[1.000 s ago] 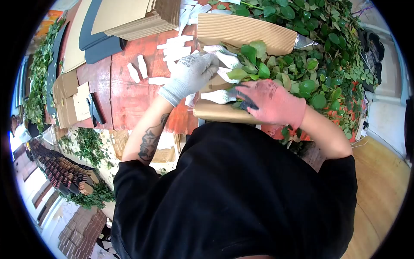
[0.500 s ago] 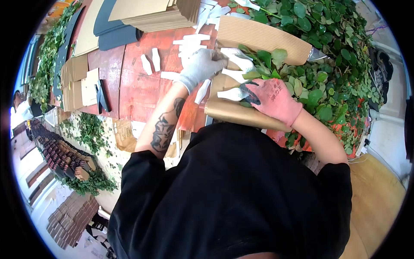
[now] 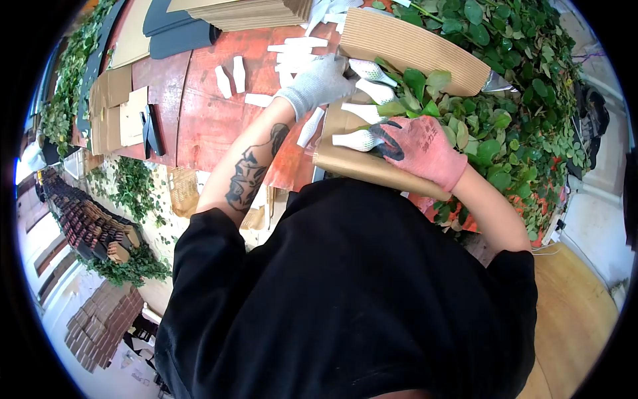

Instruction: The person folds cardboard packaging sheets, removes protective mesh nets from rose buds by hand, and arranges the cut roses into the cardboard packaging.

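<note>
well — right hand (image 3: 425,149) curled (knuckles up)

Before you on the table (image 3: 206,126), mesh sleeves (image 3: 357,140) lie on corrugated cardboard (image 3: 412,50), leafy stems (image 3: 488,143) right, cardboard stack (image 3: 252,16) behind left.

Four white mesh sleeves (image 3: 362,112) in view, in a column. Bulge in the middle, narrow toward the left ends. Run rightward into green leaves (image 3: 458,130), broad and overlapping. Lie on brown wrapping paper (image 3: 335,126), between a ribbed panel (image 3: 405,50) on the far side and a smooth, golden-brown edge (image 3: 379,174) along the near side.
</note>
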Demonstrator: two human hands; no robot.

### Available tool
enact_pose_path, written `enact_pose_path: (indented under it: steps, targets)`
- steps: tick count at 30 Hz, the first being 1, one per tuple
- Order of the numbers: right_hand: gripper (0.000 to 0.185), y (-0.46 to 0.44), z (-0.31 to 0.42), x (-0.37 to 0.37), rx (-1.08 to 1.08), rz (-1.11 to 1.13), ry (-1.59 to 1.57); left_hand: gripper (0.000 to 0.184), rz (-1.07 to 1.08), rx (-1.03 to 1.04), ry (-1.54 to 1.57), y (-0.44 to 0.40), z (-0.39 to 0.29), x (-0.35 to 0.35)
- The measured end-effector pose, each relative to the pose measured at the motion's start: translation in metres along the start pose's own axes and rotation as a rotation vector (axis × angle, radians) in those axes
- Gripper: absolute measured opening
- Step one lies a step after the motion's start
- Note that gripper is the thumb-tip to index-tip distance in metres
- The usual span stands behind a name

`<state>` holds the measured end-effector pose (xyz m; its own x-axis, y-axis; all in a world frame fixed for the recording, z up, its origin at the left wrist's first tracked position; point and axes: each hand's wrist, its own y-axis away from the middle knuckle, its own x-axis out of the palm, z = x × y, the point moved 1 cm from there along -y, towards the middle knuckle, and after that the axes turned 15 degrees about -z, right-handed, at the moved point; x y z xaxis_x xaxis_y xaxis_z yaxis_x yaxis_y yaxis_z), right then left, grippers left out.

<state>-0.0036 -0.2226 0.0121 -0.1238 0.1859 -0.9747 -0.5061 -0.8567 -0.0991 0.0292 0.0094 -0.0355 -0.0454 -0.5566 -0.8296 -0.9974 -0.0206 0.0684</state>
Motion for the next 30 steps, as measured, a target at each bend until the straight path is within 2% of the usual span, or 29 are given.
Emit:
enact_pose_path:
  steps: [2,4,6,8,9,11,13,15,16,17,19,20,24,27,29,30]
  targets:
    - [0.044,-0.006,-0.001,0.0,0.041,0.065,-0.035,0.037,0.094,-0.065,0.058,0.002,-0.008,-0.009]
    - [0.045,-0.013,0.002,-0.001,0.084,0.131,-0.076,0.038,0.096,-0.066,0.053,0.001,-0.007,-0.008]
    - [0.038,-0.02,0.008,-0.007,0.157,0.114,-0.2,0.039,0.107,-0.062,0.045,0.003,-0.007,-0.004]
    - [0.031,-0.023,0.01,-0.006,0.157,0.1,-0.175,0.036,0.032,-0.05,0.108,0.005,-0.002,0.0]
    - [0.024,-0.023,0.01,-0.006,0.153,0.09,-0.149,0.036,0.043,-0.041,0.108,0.007,-0.006,-0.005]
    - [0.023,-0.026,0.008,-0.002,0.192,0.137,-0.156,0.032,0.087,-0.09,0.144,0.018,-0.017,-0.024]
    - [0.022,-0.023,0.006,-0.001,0.228,0.182,-0.158,0.027,0.062,0.054,-0.129,0.039,-0.012,-0.043]
    - [0.022,-0.016,0.006,0.001,0.204,0.054,-0.241,0.029,0.185,0.028,0.041,0.055,-0.011,-0.061]
    - [0.021,-0.019,0.006,-0.001,0.211,0.12,-0.216,0.028,0.184,0.132,0.063,0.062,-0.016,-0.06]
    - [0.021,-0.015,0.008,0.001,0.207,0.127,-0.221,0.028,0.187,0.123,0.065,0.067,-0.016,-0.053]
    - [0.022,-0.012,0.004,0.005,0.139,-0.019,-0.222,0.024,0.206,0.406,0.12,0.07,-0.011,-0.035]
    - [0.027,-0.012,0.0,0.005,0.121,0.049,-0.304,0.019,0.245,0.429,0.122,0.068,-0.007,-0.031]
    - [0.03,-0.001,-0.003,0.009,0.108,0.017,-0.278,0.015,0.277,0.543,0.168,0.063,0.005,-0.023]
    - [0.033,0.0,-0.004,0.013,0.126,0.014,-0.283,0.015,0.221,0.629,0.194,0.063,0.017,-0.039]
    - [0.032,-0.003,-0.004,0.009,0.185,0.117,-0.291,0.018,0.308,0.386,-0.023,0.067,0.032,-0.064]
    - [0.032,-0.004,-0.003,0.004,0.195,0.109,-0.293,0.022,0.17,0.356,-0.135,0.073,0.047,-0.073]
